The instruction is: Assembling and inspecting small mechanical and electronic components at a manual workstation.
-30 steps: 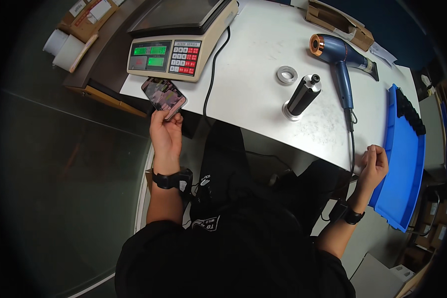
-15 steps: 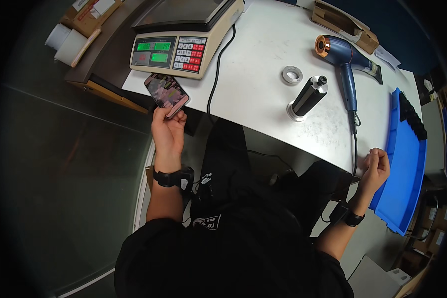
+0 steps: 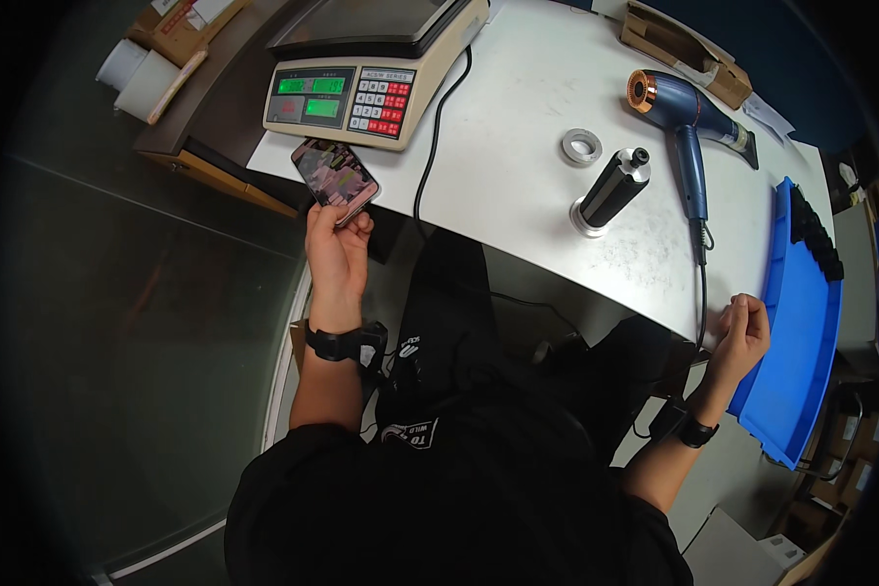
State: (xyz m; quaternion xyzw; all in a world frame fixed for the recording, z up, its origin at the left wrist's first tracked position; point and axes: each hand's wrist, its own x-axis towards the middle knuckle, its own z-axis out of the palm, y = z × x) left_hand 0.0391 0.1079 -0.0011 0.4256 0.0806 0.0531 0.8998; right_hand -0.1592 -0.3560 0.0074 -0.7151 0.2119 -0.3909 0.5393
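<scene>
My left hand (image 3: 340,252) is closed around the lower end of a smartphone (image 3: 336,182) with a lit, colourful screen. The phone lies at the front edge of the white table (image 3: 518,107), just below a beige weighing scale (image 3: 342,98) with green displays. At the table's right front corner rests my right hand (image 3: 744,332), its fingers curled together and nothing showing in them. Beside it is a blue tray (image 3: 793,361) with several black pieces (image 3: 816,234) along its far edge.
On the table a black-and-silver cylinder (image 3: 615,189) stands upright, near a roll of tape (image 3: 582,146). To their right lies a blue hair dryer (image 3: 689,132), its cord hanging over the front edge. An open cardboard box (image 3: 684,54) is at the back; a black cable (image 3: 428,161) runs beside the scale.
The whole view has shifted slightly, so the table things appear a little farther right. Both hands keep nearly the same pose, the left one still on the smartphone.
</scene>
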